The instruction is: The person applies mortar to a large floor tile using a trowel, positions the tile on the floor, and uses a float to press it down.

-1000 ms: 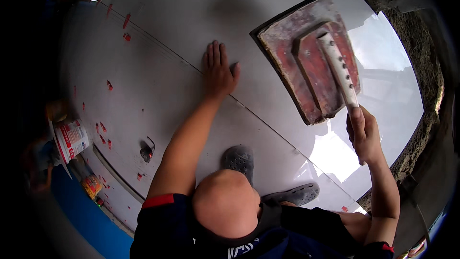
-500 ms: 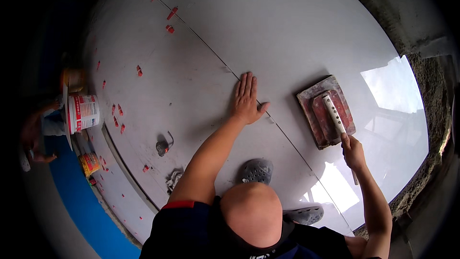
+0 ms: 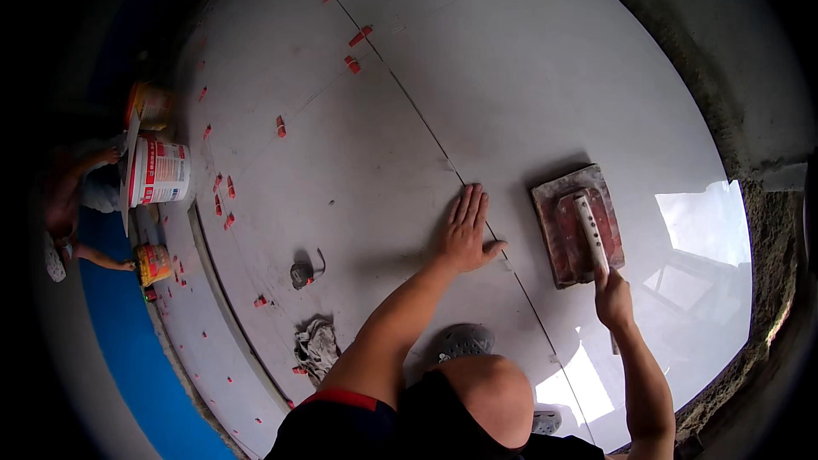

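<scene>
My left hand [image 3: 464,234] lies flat on the pale grey floor tiles, its fingers stretched out together and its thumb apart, beside and across the dark joint between two tiles. To its right, my right hand [image 3: 614,298] is wrapped round the pale handle [image 3: 590,223] of a square-headed tile beater [image 3: 563,243]. Several round holes run along this handle, and its lower end pokes out below my hand. The beater's reddish, mortar-stained head rests on or just above the right tile; I cannot tell which. Red levelling wedges [image 3: 361,36] sit along the joint farther away.
A dark tape measure [image 3: 302,274] and a crumpled rag [image 3: 316,347] lie left of my arm. At far left, another person's hand [image 3: 124,265] is at a yellow-red tub [image 3: 153,264], near a white bucket [image 3: 164,172]. Rough mortar [image 3: 771,260] edges the tiles at right.
The view has shifted, placing the floor lower in the picture. My left hand keeps its place at the joint. The beater has moved slightly over the tile. The other person's hand has reached the yellow-red tub.
</scene>
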Tool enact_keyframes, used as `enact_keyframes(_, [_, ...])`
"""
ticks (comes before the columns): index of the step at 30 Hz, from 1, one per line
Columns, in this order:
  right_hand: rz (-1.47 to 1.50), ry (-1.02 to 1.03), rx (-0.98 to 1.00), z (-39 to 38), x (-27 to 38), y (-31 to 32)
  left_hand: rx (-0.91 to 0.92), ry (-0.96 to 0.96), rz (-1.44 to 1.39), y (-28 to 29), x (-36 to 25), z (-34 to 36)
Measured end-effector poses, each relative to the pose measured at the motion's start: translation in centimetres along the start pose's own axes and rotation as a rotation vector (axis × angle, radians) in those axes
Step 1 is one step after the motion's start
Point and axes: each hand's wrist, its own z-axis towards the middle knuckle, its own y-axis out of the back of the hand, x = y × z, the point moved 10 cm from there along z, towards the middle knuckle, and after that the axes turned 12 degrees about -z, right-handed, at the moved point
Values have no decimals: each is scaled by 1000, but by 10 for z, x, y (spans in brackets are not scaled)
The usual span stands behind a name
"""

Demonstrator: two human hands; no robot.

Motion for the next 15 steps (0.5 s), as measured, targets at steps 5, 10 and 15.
enact_keyframes(5, [211,-56,287,54,99,40,-81,9,39,15,13,-17])
enact_keyframes(10, [461,178,-94,53,161,130,-211,31,-138,20,14,-24])
enact_keyframes(15, [13,49,90,115,172,44,-262,18,-154,10,12,-22])
